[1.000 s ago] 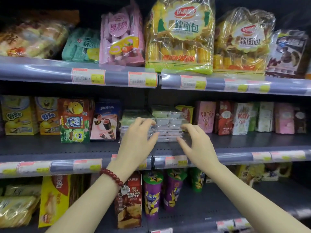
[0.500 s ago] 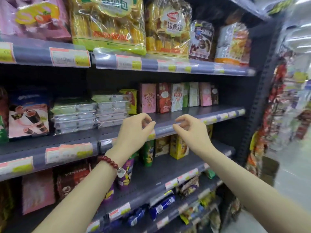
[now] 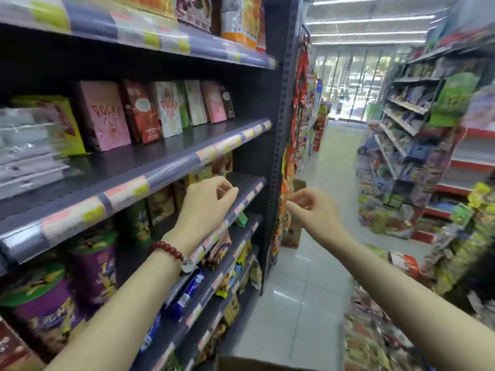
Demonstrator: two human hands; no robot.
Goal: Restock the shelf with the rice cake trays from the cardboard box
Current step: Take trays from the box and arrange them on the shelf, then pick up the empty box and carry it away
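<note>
A stack of clear rice cake trays (image 3: 29,148) lies on the middle shelf (image 3: 150,159) at the far left edge of the view. My left hand (image 3: 207,200), with a red bead bracelet on the wrist, hovers in front of the lower shelves with loosely curled fingers and holds nothing. To its right my right hand (image 3: 314,210) hangs over the aisle, fingers curled and apart, also with nothing in it. A corner of a cardboard box (image 3: 257,364) shows at the bottom edge, below my arms.
Pocky boxes (image 3: 107,116) stand on the middle shelf right of the trays. Purple snack tubs (image 3: 48,303) fill the shelf below. A dark shelf upright (image 3: 281,124) ends the unit. The tiled aisle (image 3: 316,277) runs ahead, with more stocked shelves (image 3: 417,145) on the right.
The view has swung right, away from the trays and toward the aisle. Both hands have come off the stacked trays and drawn back from the shelf, holding nothing.
</note>
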